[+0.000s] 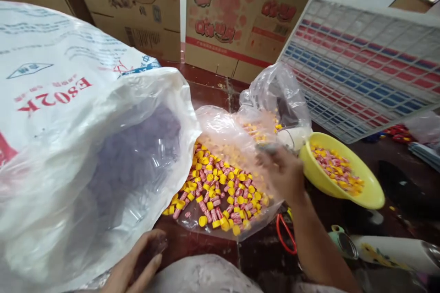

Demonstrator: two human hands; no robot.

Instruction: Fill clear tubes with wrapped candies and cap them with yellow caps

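Observation:
At the lower edge, my left hand (137, 261) is curled beside the mouth of a large white woven sack (44, 87). Something small and see-through shows between its thumb and fingers; I cannot make out what. My right hand (282, 171) is smeared by motion over the right side of a clear plastic bag (220, 121). A greyish blur lies at its fingertips, and its grip is unclear. Many small pink-and-white patterned tubes (213, 214) and yellow caps (202, 221) lie spread at the bag's open front. Inside the sack is a clear liner with purplish contents, indistinct.
To the right a yellow bowl (309, 178) holds more pink and yellow pieces. A white wire rack (357, 64) leans behind it. Cardboard boxes (233, 55) stand at the back. Red-handled scissors (286, 236) and a white flask (395, 249) lie at the lower right.

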